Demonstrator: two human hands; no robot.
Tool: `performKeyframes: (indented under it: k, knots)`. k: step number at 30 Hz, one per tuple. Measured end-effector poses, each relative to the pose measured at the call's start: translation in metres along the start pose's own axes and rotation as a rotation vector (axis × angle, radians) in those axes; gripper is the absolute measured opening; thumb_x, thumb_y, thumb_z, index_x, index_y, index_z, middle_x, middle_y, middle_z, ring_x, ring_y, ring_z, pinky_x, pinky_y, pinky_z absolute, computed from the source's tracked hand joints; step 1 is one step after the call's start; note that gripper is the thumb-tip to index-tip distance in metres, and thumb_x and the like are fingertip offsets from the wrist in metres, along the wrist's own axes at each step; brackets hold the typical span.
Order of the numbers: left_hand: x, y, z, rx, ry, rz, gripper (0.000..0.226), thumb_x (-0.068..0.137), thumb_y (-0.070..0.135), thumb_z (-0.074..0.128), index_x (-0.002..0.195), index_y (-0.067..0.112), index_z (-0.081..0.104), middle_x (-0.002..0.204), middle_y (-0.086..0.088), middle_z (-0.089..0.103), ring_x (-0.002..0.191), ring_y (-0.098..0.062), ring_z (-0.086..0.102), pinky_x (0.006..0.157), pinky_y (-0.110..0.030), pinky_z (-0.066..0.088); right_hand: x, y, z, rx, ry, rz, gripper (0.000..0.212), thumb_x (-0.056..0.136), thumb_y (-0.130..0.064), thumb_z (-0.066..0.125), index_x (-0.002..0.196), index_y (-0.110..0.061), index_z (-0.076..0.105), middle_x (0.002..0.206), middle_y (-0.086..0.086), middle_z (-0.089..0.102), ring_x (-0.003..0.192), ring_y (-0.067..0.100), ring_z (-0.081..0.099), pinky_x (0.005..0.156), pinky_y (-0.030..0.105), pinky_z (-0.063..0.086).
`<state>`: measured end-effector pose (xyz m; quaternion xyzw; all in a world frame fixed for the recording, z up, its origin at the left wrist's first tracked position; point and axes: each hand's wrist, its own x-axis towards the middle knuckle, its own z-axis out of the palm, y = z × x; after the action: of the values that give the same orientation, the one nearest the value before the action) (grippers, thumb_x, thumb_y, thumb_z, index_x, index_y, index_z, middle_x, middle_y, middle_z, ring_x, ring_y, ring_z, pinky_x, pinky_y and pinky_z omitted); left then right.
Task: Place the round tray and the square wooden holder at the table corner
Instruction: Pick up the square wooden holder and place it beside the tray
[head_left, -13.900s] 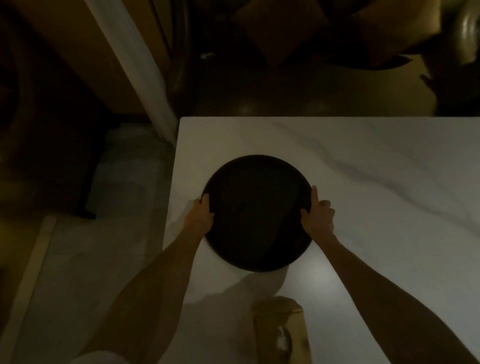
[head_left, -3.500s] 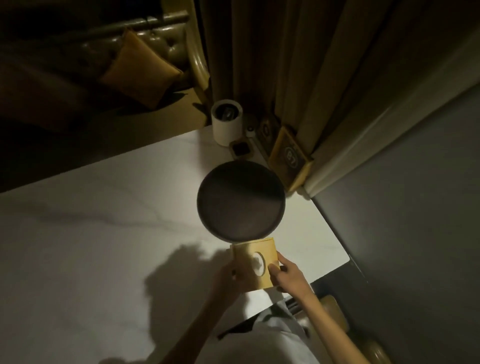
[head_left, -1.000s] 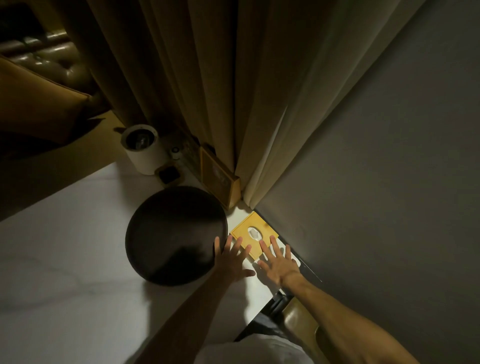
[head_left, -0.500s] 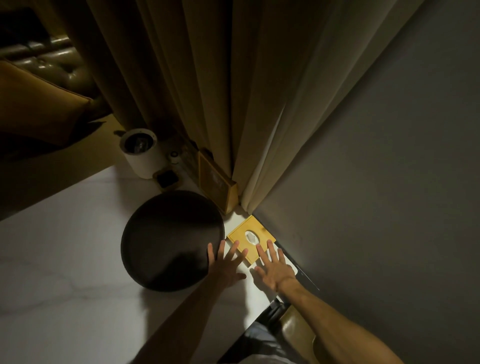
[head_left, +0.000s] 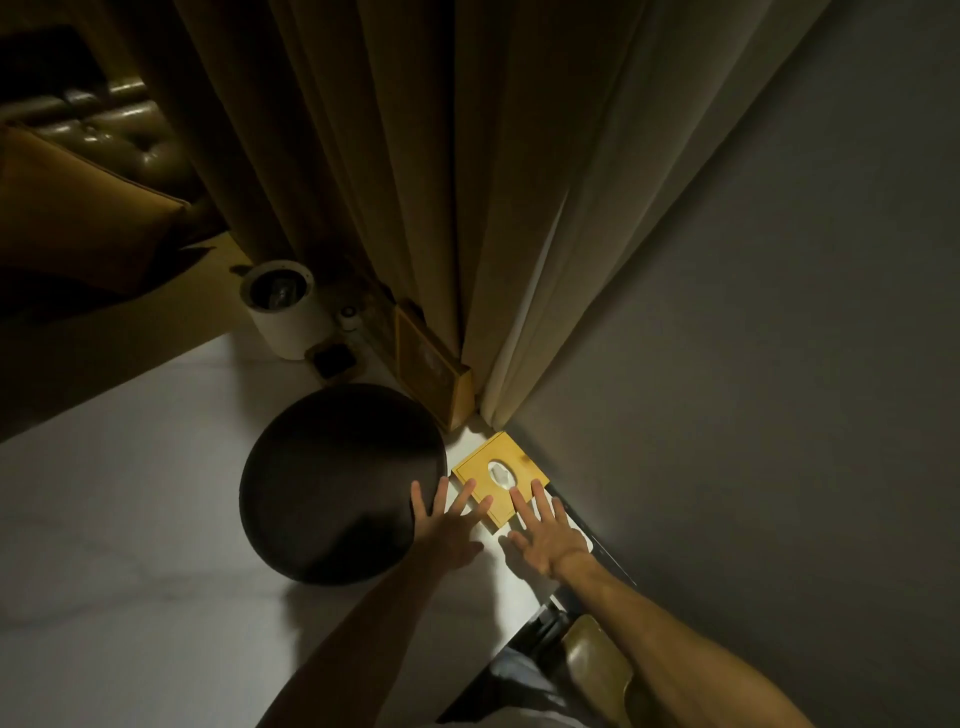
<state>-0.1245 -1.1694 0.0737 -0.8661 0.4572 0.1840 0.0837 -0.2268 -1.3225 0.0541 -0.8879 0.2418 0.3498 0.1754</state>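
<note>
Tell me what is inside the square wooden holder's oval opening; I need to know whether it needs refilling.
Through the oval opening of the square wooden holder, something pale and whitish shows, likely tissue. How much is inside is hidden by the wooden top. Right hand fingers overlap its near edge.

A: How is the table (head_left: 130, 519) surface presenting?
B: It is showing smooth white marble-look veining. The round tray (head_left: 332, 483) is appearing dark and matt.
A: And the square wooden holder (head_left: 498, 480)?
B: It is showing smooth yellow wood; the curtain (head_left: 415, 182) is hanging as soft cloth.

One head-worn wide-angle view looks steeply down from close above at the bench (head_left: 130, 519) corner beside the wall (head_left: 779, 364).
</note>
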Motion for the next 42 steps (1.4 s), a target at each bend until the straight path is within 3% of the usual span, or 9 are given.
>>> performKeyframes:
  k: [3,5,13,20,24,28,35,42]
  knots:
    - [0.010,0.001,0.010,-0.078,-0.040,0.026,0.076,0.079,0.058,0.061,0.143,0.041,0.023,0.160,-0.002,0.018,0.146,-0.037,0.019,0.109,-0.073,0.012,0.000,0.001,-0.001,-0.016,0.011,-0.006,0.068,0.102,-0.052,0.025,0.157,-0.032,-0.010,0.164,0.004,-0.025,0.152,0.036,-0.015,0.123,0.057,0.012]
    - [0.015,0.000,0.015,-0.088,-0.066,0.014,0.076,0.085,0.054,0.057,0.145,0.040,0.013,0.162,-0.002,0.006,0.147,-0.038,0.006,0.111,-0.073,0.003,0.000,0.003,-0.002,-0.039,0.011,-0.015,0.067,0.103,-0.051,0.025,0.157,-0.031,-0.009,0.165,0.004,-0.024,0.153,0.036,-0.014,0.124,0.057,0.012]
    - [0.022,0.004,0.019,-0.087,-0.106,-0.004,0.076,0.086,0.052,0.055,0.146,0.038,0.009,0.162,-0.003,0.000,0.147,-0.040,-0.002,0.111,-0.074,0.000,0.004,0.008,-0.006,-0.097,0.015,-0.038,0.066,0.104,-0.048,0.023,0.157,-0.030,-0.010,0.165,0.007,-0.023,0.152,0.037,-0.015,0.125,0.054,0.006]
    - [0.023,0.004,0.020,-0.095,-0.109,-0.011,0.077,0.087,0.049,0.055,0.147,0.039,0.007,0.162,-0.003,-0.003,0.147,-0.040,-0.004,0.112,-0.073,-0.002,0.003,0.008,-0.009,-0.052,0.015,-0.033,0.066,0.103,-0.049,0.026,0.157,-0.033,-0.009,0.165,0.004,-0.023,0.152,0.038,-0.014,0.124,0.056,0.010]
    - [0.023,0.006,0.015,-0.127,-0.085,-0.010,0.072,0.089,0.037,0.057,0.147,0.035,0.015,0.162,-0.006,0.004,0.147,-0.040,-0.002,0.112,-0.071,-0.002,0.002,0.007,-0.009,-0.053,0.033,-0.032,0.066,0.103,-0.049,0.026,0.157,-0.032,-0.006,0.166,0.005,-0.020,0.153,0.037,-0.013,0.124,0.056,0.012]
    - [0.020,0.014,0.013,-0.224,-0.006,-0.051,0.063,0.088,0.019,0.052,0.144,0.032,0.026,0.160,-0.009,0.015,0.148,-0.038,0.004,0.115,-0.069,0.003,-0.005,-0.009,-0.002,-0.017,0.162,-0.062,0.062,0.103,-0.046,0.030,0.156,-0.036,0.000,0.168,0.002,-0.009,0.154,0.034,-0.010,0.121,0.056,0.021]
    - [0.027,-0.008,0.013,-0.144,-0.148,-0.063,0.078,0.088,0.027,0.057,0.148,0.034,0.008,0.162,-0.006,-0.003,0.149,-0.030,-0.008,0.114,-0.066,-0.003,-0.020,-0.029,0.029,0.040,0.159,-0.058,0.068,0.100,-0.049,0.038,0.156,-0.035,0.003,0.168,0.004,-0.006,0.155,0.034,-0.002,0.119,0.060,0.020]
    - [0.033,-0.031,0.006,-0.149,-0.134,-0.072,0.076,0.087,0.022,0.056,0.147,0.038,0.012,0.162,0.001,0.000,0.149,-0.029,-0.004,0.117,-0.063,0.003,-0.018,-0.025,0.026,0.014,0.135,-0.053,0.068,0.100,-0.047,0.038,0.155,-0.036,0.000,0.168,0.002,-0.009,0.154,0.034,-0.004,0.118,0.062,0.020]
